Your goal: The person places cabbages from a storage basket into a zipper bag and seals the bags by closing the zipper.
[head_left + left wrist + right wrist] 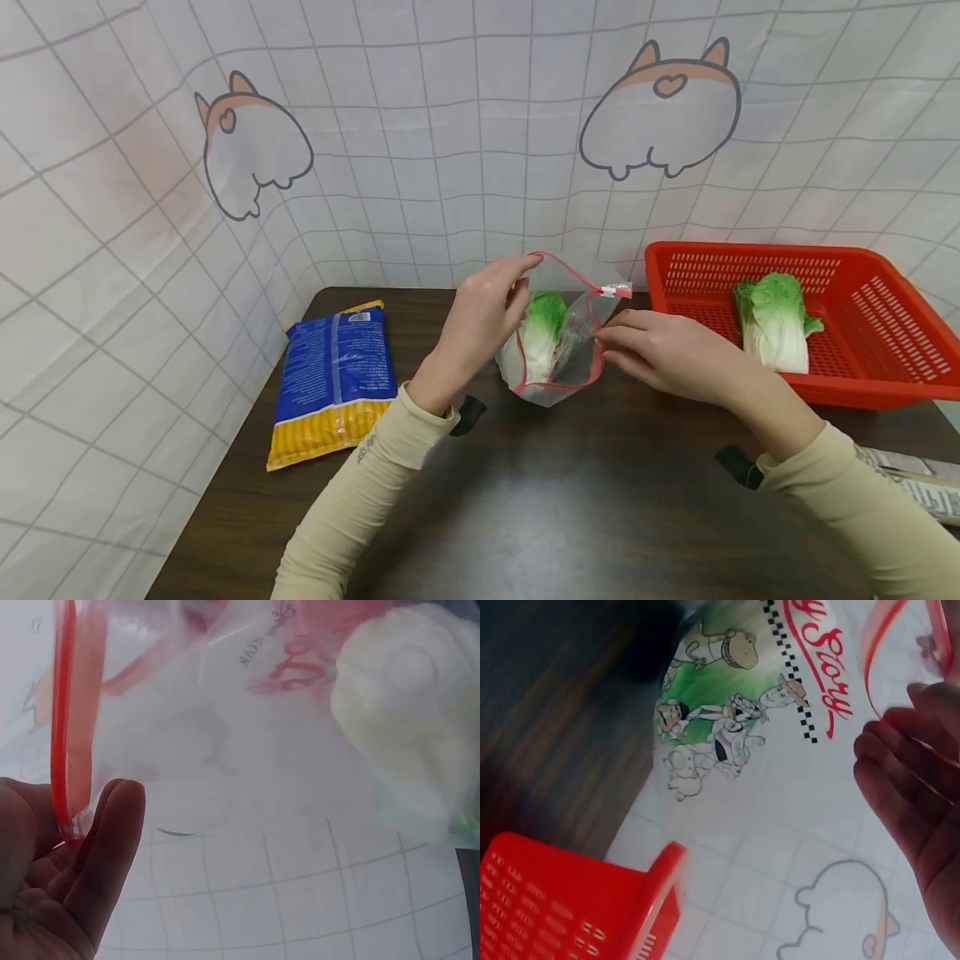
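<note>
A clear zip bag (558, 387) with a red zip edge stands with its mouth spread wide over the dark table. Inside it lies a small napa cabbage (542, 337), white end toward me; its pale base shows through the plastic in the left wrist view. My left hand (486, 308) pinches the left side of the bag's rim between thumb and fingers. On the opposite side, my right hand (663, 346) pinches the red rim with its fingertips. The slider (617, 291) sits at the bag's far right corner. In the right wrist view, printed cartoon figures (727, 720) cover the bag's side.
To the right stands a red plastic basket (697, 342) holding another napa cabbage (776, 325). A blue and yellow package (333, 367) lies at the left. Folded newspaper (918, 483) is at the right edge. Behind the table (525, 517) hangs a white grid-patterned curtain (450, 150).
</note>
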{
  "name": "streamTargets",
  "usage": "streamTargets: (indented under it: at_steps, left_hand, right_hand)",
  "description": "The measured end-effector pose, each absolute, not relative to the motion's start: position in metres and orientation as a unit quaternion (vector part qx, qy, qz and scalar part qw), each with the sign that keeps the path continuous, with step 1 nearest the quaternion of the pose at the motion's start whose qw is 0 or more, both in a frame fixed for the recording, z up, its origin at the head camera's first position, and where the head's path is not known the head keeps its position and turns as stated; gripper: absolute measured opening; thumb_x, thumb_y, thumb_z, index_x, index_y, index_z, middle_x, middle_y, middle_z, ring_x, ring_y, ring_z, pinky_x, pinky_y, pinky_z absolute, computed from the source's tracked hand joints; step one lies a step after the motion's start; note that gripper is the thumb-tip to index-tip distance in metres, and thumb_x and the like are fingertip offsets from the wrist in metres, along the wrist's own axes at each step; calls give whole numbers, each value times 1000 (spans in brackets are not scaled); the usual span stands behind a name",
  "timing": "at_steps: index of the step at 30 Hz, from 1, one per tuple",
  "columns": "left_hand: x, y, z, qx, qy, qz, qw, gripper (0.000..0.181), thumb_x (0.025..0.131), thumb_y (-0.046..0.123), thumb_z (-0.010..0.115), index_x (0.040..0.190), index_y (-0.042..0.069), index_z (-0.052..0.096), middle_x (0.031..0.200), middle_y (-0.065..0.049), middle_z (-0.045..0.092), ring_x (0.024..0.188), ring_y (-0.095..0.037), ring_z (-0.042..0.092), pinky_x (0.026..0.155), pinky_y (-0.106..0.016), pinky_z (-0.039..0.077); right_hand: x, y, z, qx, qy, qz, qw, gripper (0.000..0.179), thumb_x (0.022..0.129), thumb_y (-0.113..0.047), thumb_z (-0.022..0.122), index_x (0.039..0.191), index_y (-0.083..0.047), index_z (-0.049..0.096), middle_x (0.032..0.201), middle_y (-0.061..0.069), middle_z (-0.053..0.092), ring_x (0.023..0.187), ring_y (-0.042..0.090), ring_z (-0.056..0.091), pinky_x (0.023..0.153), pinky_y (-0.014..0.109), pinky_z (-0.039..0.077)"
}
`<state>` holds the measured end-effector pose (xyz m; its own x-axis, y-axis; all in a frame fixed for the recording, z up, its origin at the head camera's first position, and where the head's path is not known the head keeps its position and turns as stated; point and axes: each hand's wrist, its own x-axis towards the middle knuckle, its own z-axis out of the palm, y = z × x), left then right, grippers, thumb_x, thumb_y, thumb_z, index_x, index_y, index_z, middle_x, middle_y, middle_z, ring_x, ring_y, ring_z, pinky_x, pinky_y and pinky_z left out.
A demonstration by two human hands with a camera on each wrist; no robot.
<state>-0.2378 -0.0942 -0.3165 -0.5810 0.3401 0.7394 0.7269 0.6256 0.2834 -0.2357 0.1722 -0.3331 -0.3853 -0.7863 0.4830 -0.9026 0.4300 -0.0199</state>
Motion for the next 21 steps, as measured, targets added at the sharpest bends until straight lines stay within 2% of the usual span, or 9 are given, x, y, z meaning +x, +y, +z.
streamTargets:
  at_steps: [2,4,6,8,11,14,18,21]
  left_hand:
    - [-237,-96,-315,-315,-842,-288,330,33,93,-5,51,121,-1,67,108,-11,69,65,-14,50,59,-23,42]
    - [-235,-98,-314,-309,-844,-283,336,33,92,-6,52,120,-1,67,111,-12,69,68,-15,52,61,-24,44]
    - [-233,-100,-312,-303,-844,-280,343,32,92,-6,52,120,-1,67,112,-12,69,71,-16,55,63,-24,46]
    - [-232,-102,-310,-299,-843,-279,350,31,92,-5,53,119,-1,68,111,-13,69,74,-17,57,64,-25,48]
    - [-230,-103,-308,-300,-839,-285,353,30,92,-5,53,118,-1,68,109,-13,69,73,-16,56,63,-25,47]
    - [-227,-104,-304,-302,-831,-307,352,30,92,-4,51,118,-1,68,107,-12,69,65,-13,55,57,-23,44]
    - [-217,-106,-295,-299,-808,-372,345,30,93,-4,49,114,0,70,103,-9,71,50,-4,54,46,-20,41]
    - [-210,-110,-286,-292,-790,-430,324,31,94,-3,47,112,3,71,102,-7,71,43,-2,53,42,-22,42]
  right_hand:
    - [-235,174,-329,488,-834,138,218,33,98,-34,59,108,-6,72,97,2,66,80,13,62,68,35,55]
    - [-235,177,-323,457,-845,139,240,24,90,-22,71,106,-3,73,95,4,67,79,16,63,67,38,55]
    - [-235,180,-315,425,-853,149,264,25,79,-11,78,102,-2,73,92,7,68,77,20,63,66,41,55]
    - [-235,182,-308,397,-858,160,285,25,77,-9,81,100,-1,74,89,9,68,76,22,63,66,42,55]
    - [-234,181,-300,364,-861,187,303,24,76,-7,82,98,-1,75,86,10,68,72,22,63,65,40,54]
    - [-231,180,-292,337,-864,226,299,20,79,-5,79,99,-4,76,86,5,70,72,16,64,66,25,51]
    - [-222,180,-274,307,-859,321,254,16,85,-6,73,101,-9,76,86,2,71,72,5,63,67,9,45]
    - [-216,179,-260,282,-849,398,205,14,90,-9,69,103,-8,74,87,3,71,71,3,64,67,10,48]
